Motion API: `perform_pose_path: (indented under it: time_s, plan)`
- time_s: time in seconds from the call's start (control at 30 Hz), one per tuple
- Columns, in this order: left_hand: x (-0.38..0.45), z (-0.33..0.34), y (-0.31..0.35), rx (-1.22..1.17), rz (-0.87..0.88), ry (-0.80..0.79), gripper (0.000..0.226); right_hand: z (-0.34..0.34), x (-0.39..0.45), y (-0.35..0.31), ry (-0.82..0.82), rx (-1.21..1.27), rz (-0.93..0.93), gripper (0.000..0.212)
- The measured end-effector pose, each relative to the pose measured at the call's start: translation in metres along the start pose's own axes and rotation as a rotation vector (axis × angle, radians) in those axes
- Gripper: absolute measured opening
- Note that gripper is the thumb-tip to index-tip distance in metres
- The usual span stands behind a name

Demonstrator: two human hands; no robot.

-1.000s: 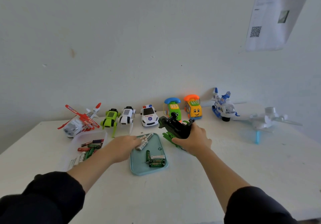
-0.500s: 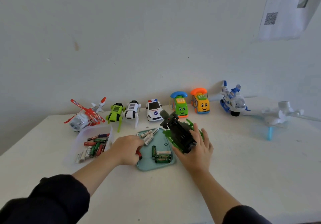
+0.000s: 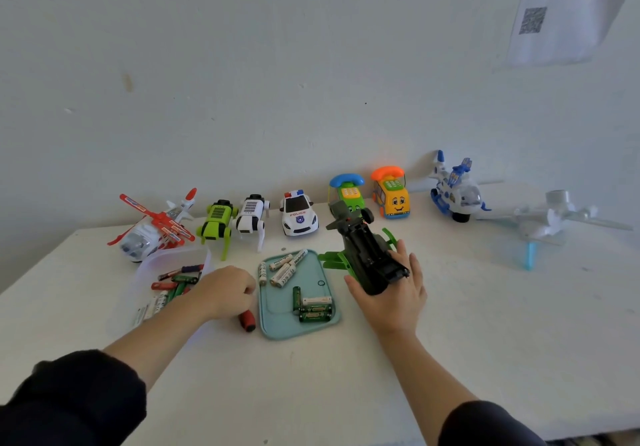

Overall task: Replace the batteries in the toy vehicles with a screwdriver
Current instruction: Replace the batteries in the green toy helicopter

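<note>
- My left hand (image 3: 227,291), left of the frame's centre, is curled round the screwdriver (image 3: 246,321); only its red handle end shows, poking out below my fingers toward the lower edge, so I cannot tell where the tip points.
- My right hand (image 3: 394,293), right of centre, lies palm-up and spread under the dark green toy vehicle (image 3: 367,255), fingers splayed past its sides and not closed round it; the toy rests belly-up on them.
- The toy's long axis runs from my right palm up and leftward toward the row of toys at the wall; its underside faces up, so I judge the battery cover to be there, though I cannot make out a screw.
- The toy lies to the right of my left hand and slightly higher in the frame, the teal tray (image 3: 277,328) between them; the screwdriver must cross over the tray to reach it.
- On the tray lie white batteries (image 3: 282,267) toward its top and green batteries (image 3: 313,309) toward its bottom; the clear box (image 3: 136,284) of mixed batteries sits at the left.
</note>
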State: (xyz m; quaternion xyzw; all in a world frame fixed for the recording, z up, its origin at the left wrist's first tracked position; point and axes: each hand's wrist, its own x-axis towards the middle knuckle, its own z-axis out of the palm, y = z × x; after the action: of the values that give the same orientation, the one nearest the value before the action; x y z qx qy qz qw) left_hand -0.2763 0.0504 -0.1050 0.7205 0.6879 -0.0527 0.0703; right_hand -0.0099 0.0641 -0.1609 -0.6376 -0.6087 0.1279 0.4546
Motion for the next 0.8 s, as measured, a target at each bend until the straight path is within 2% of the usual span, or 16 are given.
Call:
perform_pose_path:
  time_s: [0.13,0.2,0.3,0.37,0.6,0.7,0.8]
  plan:
    - [-0.001,-0.005,0.025,0.202,0.016,0.119,0.016,-0.001,-0.001,-0.001,0.008,0.013,0.005,0.083]
    - [-0.002,-0.008,0.047,0.161,0.143,0.179,0.011,-0.002,-0.002,-0.002,0.015,0.01,-0.01,0.084]
    - [-0.009,-0.008,0.081,0.078,0.405,0.123,0.01,-0.002,-0.002,-0.002,0.012,0.015,-0.014,0.083]
    - [-0.009,-0.006,0.094,0.116,0.48,0.111,0.009,-0.002,-0.002,-0.001,0.01,0.023,-0.016,0.082]
    - [-0.006,-0.001,0.102,0.193,0.424,0.063,0.012,0.0,-0.003,-0.002,0.018,0.027,-0.067,0.08]
    - [-0.006,-0.003,0.1,0.013,0.393,0.048,0.006,0.001,-0.004,-0.001,0.026,0.039,-0.079,0.078]
    - [-0.001,-0.015,0.098,-0.489,0.29,0.087,0.02,0.003,-0.005,0.001,0.041,0.036,-0.109,0.076]
